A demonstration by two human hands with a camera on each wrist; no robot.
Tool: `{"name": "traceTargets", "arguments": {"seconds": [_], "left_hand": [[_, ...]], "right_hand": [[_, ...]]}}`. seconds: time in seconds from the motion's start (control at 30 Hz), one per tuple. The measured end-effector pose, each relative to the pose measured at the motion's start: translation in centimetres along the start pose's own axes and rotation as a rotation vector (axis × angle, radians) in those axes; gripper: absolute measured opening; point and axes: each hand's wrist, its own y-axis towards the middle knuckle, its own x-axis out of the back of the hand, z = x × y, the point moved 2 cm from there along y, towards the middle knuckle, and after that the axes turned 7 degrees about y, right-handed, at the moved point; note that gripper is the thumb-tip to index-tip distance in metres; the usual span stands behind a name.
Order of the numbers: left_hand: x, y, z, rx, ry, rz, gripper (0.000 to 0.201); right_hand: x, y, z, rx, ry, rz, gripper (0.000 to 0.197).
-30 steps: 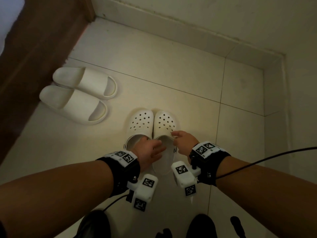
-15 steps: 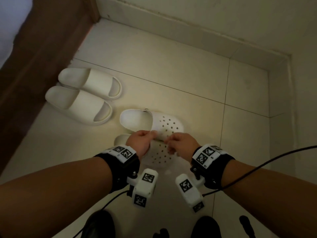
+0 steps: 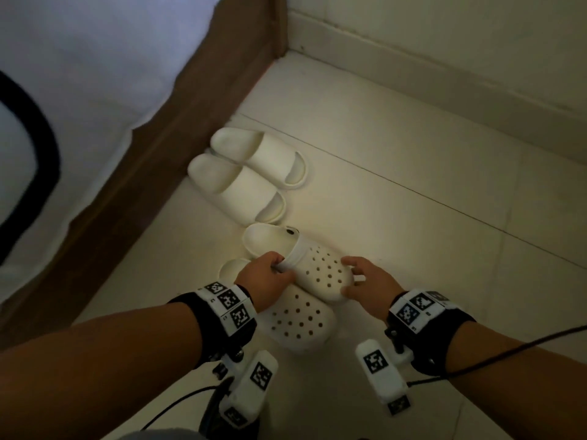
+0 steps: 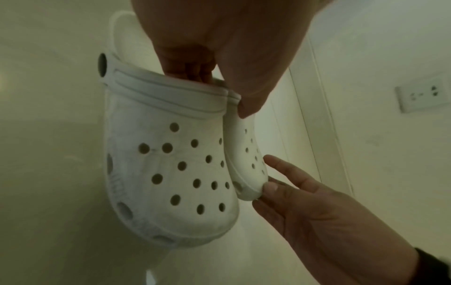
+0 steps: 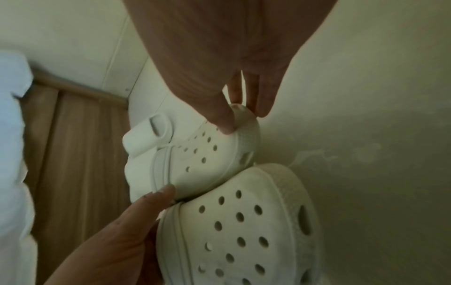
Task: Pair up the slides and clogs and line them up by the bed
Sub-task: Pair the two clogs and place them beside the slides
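bed (image 3: 203,128) landmark | slides (image 3: 247,173) paired against it | clogs (image 3: 317,271) just beyond them, off bed | I judge clogs light, springy foam: grip collars | left hand (image 3: 270,277) pinching both collars | right hand (image 3: 371,287) fingers spread on toe

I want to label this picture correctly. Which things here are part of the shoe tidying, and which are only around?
Part of the job:
- two clogs, gripped by left hand, steadied by right hand
- two slides
- bed

Only around:
- wall socket
- black cable
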Motion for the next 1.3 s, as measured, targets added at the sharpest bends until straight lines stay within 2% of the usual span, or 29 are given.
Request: {"name": "traceTargets", "arguments": {"seconds": [0.1, 0.23, 0.37, 0.53, 0.8, 1.3], "left_hand": [[2.6, -0.5, 3.7, 0.064, -0.014, -0.088, 0.036], [5.5, -1.1, 7.4, 0.132, 0.015, -0.148, 0.042], [7.9, -0.3, 10.0, 0.165, 0.040, -0.164, 0.036], [10.1, 1.1, 12.0, 0.186, 0.073, -0.178, 0.023], [11.4, 3.5, 13.1, 0.214, 0.034, -0.174, 0.041], [10.7, 4.8, 13.5, 0.236, 0.012, -0.170, 0.040]], "right_hand": [[-2.9, 1.1, 2.3, 0.066, -0.008, 0.138, 0.063], [-7.0, 2.4, 4.7, 0.077, -0.009, 0.298, 0.066], [-10.9, 3.4, 6.4, 0.063, 0.024, 0.368, 0.075], [-14.3, 4.2, 8.0, 0.045, -0.019, 0.350, 0.078], [-15.2, 6.5, 10.2, 0.054, -0.035, 0.302, 0.079], [-15.3, 7.0, 9.9, 0.067, -0.009, 0.294, 0.084]]}}
